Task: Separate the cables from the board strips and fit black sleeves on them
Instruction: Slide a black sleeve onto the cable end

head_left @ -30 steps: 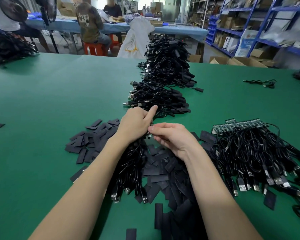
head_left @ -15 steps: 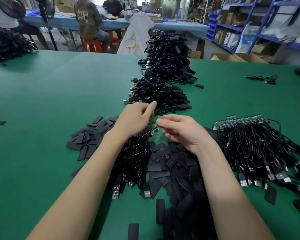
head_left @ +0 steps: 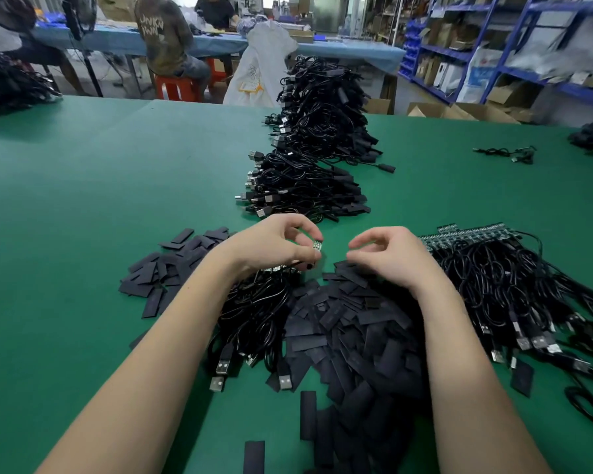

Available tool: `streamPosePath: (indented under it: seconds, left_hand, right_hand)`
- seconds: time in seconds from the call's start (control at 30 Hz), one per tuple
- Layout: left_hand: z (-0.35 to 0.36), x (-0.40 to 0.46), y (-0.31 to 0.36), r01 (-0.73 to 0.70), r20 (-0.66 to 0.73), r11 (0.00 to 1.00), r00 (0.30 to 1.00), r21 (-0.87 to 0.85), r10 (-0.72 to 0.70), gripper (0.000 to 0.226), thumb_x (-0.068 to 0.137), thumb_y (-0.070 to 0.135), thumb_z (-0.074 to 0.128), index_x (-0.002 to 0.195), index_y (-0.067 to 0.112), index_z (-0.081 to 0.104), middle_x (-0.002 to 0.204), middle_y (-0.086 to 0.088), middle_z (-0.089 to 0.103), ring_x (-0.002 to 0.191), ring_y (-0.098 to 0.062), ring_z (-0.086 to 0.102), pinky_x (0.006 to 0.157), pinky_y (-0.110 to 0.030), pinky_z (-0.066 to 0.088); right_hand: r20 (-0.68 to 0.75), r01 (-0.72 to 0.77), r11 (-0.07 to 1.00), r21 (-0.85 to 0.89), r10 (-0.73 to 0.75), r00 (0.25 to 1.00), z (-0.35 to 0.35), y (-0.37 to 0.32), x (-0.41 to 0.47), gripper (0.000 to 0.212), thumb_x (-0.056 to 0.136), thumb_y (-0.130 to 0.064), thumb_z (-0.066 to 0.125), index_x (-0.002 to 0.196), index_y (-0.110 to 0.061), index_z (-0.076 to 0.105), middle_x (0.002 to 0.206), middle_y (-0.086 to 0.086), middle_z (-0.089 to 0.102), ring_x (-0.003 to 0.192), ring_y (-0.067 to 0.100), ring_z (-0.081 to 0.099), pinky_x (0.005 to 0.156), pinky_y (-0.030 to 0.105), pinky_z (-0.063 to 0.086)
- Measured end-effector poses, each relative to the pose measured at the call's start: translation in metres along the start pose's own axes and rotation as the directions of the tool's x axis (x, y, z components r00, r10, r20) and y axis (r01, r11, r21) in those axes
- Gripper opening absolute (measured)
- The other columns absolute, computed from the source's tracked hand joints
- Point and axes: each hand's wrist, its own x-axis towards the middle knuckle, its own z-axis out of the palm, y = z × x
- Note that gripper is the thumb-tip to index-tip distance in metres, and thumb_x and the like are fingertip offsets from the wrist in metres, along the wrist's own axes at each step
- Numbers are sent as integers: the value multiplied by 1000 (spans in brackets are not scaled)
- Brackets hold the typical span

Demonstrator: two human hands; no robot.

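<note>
Fingers of left hand (head_left: 274, 244) pinch small board (head_left: 317, 245); right hand (head_left: 387, 258) loosely curled, empty.

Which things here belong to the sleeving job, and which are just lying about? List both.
Job:
left hand pinching small board
right hand, empty
black sleeves
board strips
cables

Lying about:
stray cable
white bag
cardboard boxes

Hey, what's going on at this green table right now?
A person is working through black USB cables by hand. The left hand pinches a small circuit board on the end of one cable, with a bundle of cables under its wrist. The right hand hovers beside it, fingers curled, holding nothing. Loose black sleeves lie heaped below the hands, cables on board strips wait at the right, and finished cables are piled beyond.
</note>
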Motion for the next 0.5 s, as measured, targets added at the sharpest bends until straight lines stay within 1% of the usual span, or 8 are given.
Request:
streamPosePath:
  seconds: [0.03,0.13,0.17,0.23,0.3,0.37,0.43,0.5]
  left_hand:
    - [1,0,0,2,-3,1000,1000,-5,-2,24,88,4,74,110,11,65,87,0,69,68,-15,65,68,-22,53]
    - [2,1,1,-22,-12,999,1000,27,22,30,86,1,76,111,12,62,97,-6,65,71,-22,70,74,-31,60]
    - [3,0,2,-32,-13,998,999,54,32,33,85,1,77,111,15,62,99,-5,65,72,-22,71,74,-33,61]
    - [4,-1,3,-48,-26,994,998,101,51,38,83,3,79,111,19,60,99,-1,64,71,-23,71,78,-42,62]
    - [6,-2,4,-61,-41,986,997,152,68,40,82,5,80,110,22,59,99,1,62,70,-20,70,81,-47,61]
    - [7,-2,6,-53,-55,969,996,240,68,41,80,10,81,109,25,56,97,4,62,76,-20,69,82,-45,60]
    - [7,-3,7,-46,-74,947,995,317,73,42,80,13,80,110,23,53,96,6,62,87,-25,70,83,-43,58]
    - [8,-4,8,-54,-88,943,992,328,87,41,82,10,78,112,20,51,94,7,63,89,-28,70,81,-43,57]
  right_hand:
    - [35,12,995,-99,-8,999,-3,1,-1,14,77,-29,86,88,-30,76,84,-10,76,82,6,69,74,22,49]
    - [142,34,972,-232,0,990,-7,-3,-3,25,69,-36,92,88,-34,76,82,-16,73,80,-1,67,66,17,45]
    - [145,38,961,-275,2,989,-7,-5,-2,25,68,-36,93,86,-35,76,81,-16,73,79,-1,66,67,18,47]
    - [129,35,936,-350,12,992,-4,-8,-3,22,68,-37,93,82,-34,76,80,-15,73,80,4,69,77,25,54]
    - [112,23,927,-374,21,993,-1,-11,-3,19,68,-35,92,78,-32,76,80,-13,74,83,11,71,86,32,58]
    - [95,30,927,-373,6,995,0,-11,-4,14,70,-33,90,75,-31,77,78,-12,74,84,13,71,88,36,58]
    - [89,65,930,-361,-35,995,-2,-10,-5,9,73,-31,86,73,-32,77,74,-14,73,83,10,71,88,36,58]
    - [94,97,939,-331,-69,993,-5,-7,-4,9,76,-26,83,74,-32,78,73,-15,73,81,6,71,88,33,58]
